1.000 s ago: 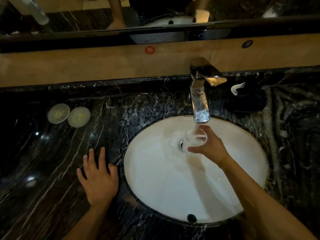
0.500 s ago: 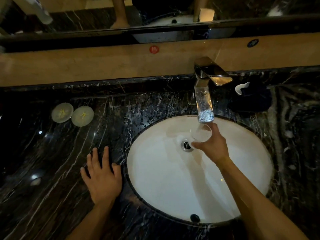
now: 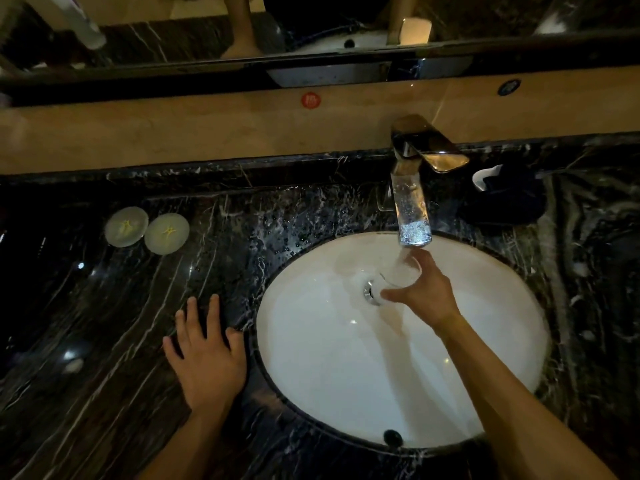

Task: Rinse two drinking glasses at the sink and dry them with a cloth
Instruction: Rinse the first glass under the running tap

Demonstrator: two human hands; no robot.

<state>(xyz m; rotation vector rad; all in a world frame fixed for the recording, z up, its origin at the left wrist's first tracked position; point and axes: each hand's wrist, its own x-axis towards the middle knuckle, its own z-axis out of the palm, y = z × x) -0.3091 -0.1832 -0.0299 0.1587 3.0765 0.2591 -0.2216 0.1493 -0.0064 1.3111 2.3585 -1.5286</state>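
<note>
A: So what's your counter like?

B: You've got a black marble countertop with white veins, wet with droplets near the white oval sink set into it. Two round pale lids lie touching at back left, a dark cloth sits beside the chrome faucet, and your left hand rests flat by the basin's rim.

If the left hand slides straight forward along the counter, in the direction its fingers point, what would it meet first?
The left hand lies flat on the dark marble counter, fingers pointing toward the back wall. Only wet counter shows ahead of it. The two round white discs sit off to its left, so it probably reaches the counter's back edge first.
</note>
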